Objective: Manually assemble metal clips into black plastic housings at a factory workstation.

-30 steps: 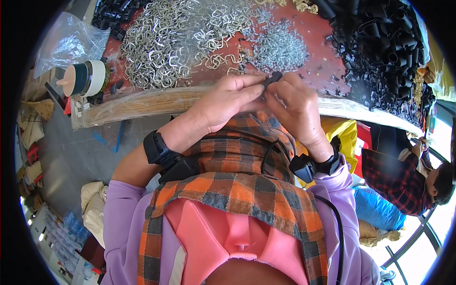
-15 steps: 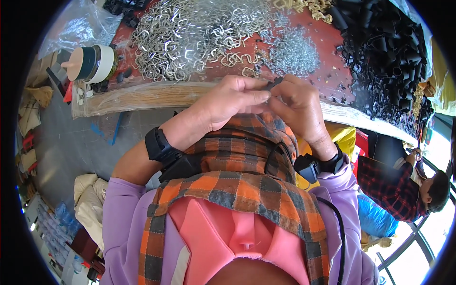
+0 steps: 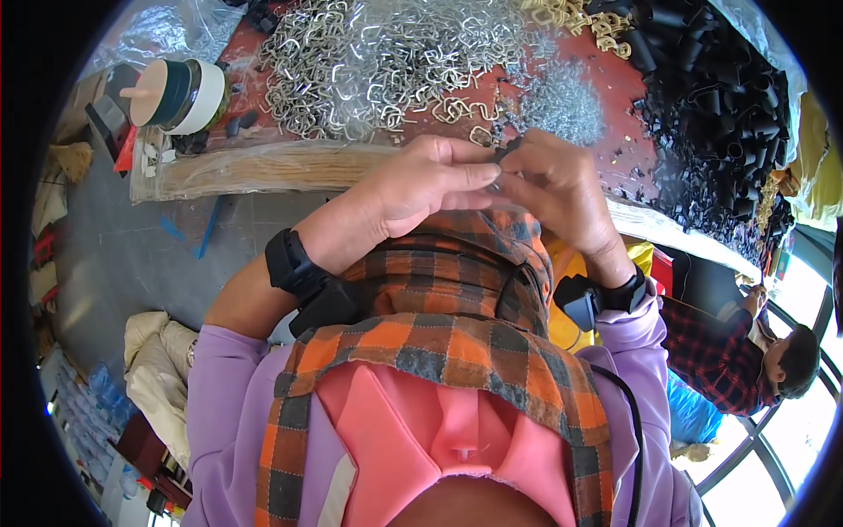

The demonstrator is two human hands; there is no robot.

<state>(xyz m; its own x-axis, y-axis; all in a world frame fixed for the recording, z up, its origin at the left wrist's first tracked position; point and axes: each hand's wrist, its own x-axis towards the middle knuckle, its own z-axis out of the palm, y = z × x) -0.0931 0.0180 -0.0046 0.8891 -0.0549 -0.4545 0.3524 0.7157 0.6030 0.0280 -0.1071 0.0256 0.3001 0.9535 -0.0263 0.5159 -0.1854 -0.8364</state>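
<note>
My left hand (image 3: 430, 183) and my right hand (image 3: 560, 186) meet in front of my apron, just over the near edge of the red table (image 3: 625, 132). Pinched between the fingertips of both is a small black piece (image 3: 507, 149), mostly covered by the fingers, so its shape cannot be told. Beyond my fingers lies a heap of bent silver metal hooks (image 3: 378, 66). Small shiny silver bits (image 3: 566, 101) form a pile beside it, just past my right hand.
Black tubular parts (image 3: 724, 110) crowd the table's right side, with gold-coloured pieces (image 3: 575, 18) at the far edge. A lidded jar (image 3: 184, 97) stands at the left. Plastic-wrapped wood (image 3: 263, 169) edges the table. Another person (image 3: 724, 356) sits at the right.
Both hands stay together on the black piece, while the right fingers shift slightly around it. The whole view has tilted a little, moving the table's contents rightward in the picture.
</note>
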